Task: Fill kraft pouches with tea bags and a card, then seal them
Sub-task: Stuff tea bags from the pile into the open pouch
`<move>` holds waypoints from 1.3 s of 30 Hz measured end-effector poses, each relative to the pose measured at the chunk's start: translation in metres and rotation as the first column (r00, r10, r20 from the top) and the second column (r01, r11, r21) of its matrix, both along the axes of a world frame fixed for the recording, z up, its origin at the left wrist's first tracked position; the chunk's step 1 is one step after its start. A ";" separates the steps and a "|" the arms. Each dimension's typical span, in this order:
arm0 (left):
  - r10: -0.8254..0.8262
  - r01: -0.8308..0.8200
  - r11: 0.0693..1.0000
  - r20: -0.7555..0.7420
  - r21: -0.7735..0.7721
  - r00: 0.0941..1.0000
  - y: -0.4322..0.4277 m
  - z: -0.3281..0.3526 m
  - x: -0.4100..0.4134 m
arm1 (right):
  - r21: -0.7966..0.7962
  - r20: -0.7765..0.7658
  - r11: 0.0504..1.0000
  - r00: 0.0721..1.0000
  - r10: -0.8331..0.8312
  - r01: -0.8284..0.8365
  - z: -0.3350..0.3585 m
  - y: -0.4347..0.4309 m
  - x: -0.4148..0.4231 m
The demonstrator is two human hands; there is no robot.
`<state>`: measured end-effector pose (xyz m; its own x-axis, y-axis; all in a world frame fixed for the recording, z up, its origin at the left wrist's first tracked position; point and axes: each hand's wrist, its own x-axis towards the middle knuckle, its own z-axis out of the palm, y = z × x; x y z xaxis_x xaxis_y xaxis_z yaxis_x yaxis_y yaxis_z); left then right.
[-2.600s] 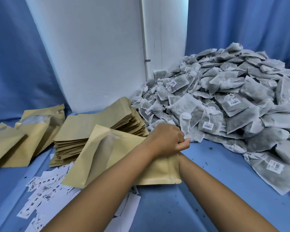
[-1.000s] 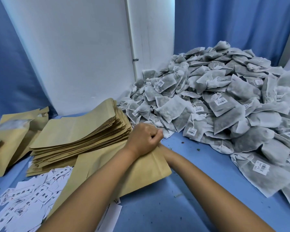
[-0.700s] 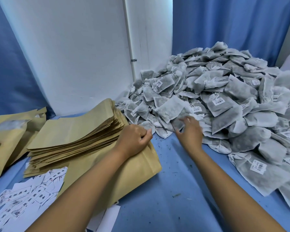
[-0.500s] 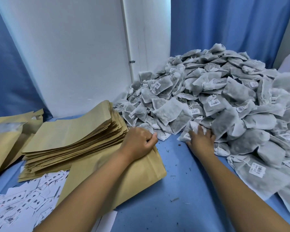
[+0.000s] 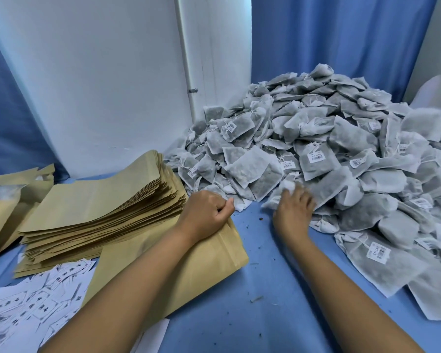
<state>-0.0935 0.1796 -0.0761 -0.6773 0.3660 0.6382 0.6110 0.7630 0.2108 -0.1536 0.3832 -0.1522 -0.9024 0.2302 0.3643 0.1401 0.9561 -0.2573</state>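
two hands in frame centre. left hand (image 5: 206, 212) clenched on the top edge of a kraft pouch (image 5: 189, 271) lying flat at lower centre. right hand (image 5: 294, 210) grasping a tea bag (image 5: 288, 186) at the foot of the tea bag pile (image 5: 341, 154), right. pouch stack (image 5: 99, 207) and cards (image 5: 31, 301) left.

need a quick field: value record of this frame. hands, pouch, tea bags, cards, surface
left hand: fingers curled, gripping the top edge of the pouch
right hand: at the near edge of the heap, fingers on tea bags; grip too blurred to tell
pouch: flat on the table, under the left forearm
tea bags: big loose heap, right side, many with barcode tags
pouch stack: flat kraft pouches, left of the held one
cards: scattered, near left
table: blue cover, small dark crumbs
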 end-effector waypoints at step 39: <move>-0.060 0.061 0.998 -0.026 0.026 0.998 -0.033 0.001 0.018 | -0.151 0.460 0.987 0.888 0.016 0.060 0.009 -0.045 0.058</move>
